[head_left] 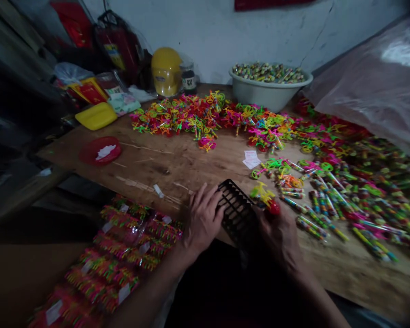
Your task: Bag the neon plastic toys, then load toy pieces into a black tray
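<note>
Bench is carrying a wide heap of neon toy bikes and candy tubes; bagged sets are lying lower left. Black slotted rack is overhanging the near edge. Left hand is steadying it, fingers spread flat on top. Right hand is pinching a yellow bike toy, fingers clamped on it. Risk: rack tipping off the edge if the left hand lifts; dim light causing a misfeed.

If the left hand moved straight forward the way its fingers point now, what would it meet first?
The left hand already lies with its fingertips on the black slotted rack, so it would probably push against this first.
</note>
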### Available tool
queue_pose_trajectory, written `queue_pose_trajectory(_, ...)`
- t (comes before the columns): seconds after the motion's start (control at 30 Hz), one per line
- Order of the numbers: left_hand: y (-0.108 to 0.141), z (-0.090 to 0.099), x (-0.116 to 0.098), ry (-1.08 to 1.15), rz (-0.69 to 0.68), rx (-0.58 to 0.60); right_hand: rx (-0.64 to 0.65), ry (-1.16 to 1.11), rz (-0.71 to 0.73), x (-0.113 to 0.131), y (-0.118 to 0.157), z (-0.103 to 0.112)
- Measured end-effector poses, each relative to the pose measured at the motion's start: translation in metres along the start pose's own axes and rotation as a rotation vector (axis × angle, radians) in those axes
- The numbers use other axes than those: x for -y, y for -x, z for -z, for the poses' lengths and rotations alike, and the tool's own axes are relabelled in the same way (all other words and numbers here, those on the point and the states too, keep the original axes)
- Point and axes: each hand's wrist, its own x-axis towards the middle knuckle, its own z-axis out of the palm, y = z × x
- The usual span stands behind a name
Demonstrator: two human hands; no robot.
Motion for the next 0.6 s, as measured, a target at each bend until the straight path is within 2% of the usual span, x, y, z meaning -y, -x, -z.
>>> queue_pose_trajectory(0.07,-0.006,-0.002,0.015,0.005,0.064,0.013,0.002,0.091,0.105,0.006,-0.001,0.001)
queue_pose_trajectory(0.13,-0.004,-0.005,0.021,0.029,0.076,0.019,0.009,0.132,0.188,0.015,-0.002,0.005)
queue_pose_trajectory(0.27,0.010,-0.007,0.008,0.068,0.187,-0.025,0.033,0.060,0.257,0.033,-0.005,0.001)
queue_pose_trajectory(0.33,0.014,-0.009,0.000,0.063,0.256,-0.066,0.088,-0.032,0.218,0.038,-0.007,-0.011)
queue_pose_trajectory(0.4,0.014,-0.011,-0.005,0.055,0.305,-0.092,0.152,-0.165,0.104,0.039,-0.009,-0.027)
queue_pose_trajectory(0.5,0.014,-0.014,-0.003,0.036,0.346,-0.098,0.224,-0.354,-0.040,0.037,-0.012,-0.049)
queue_pose_trajectory(0.6,0.018,-0.011,0.007,0.008,0.320,-0.097,0.285,-0.393,-0.019,0.039,-0.013,-0.060)
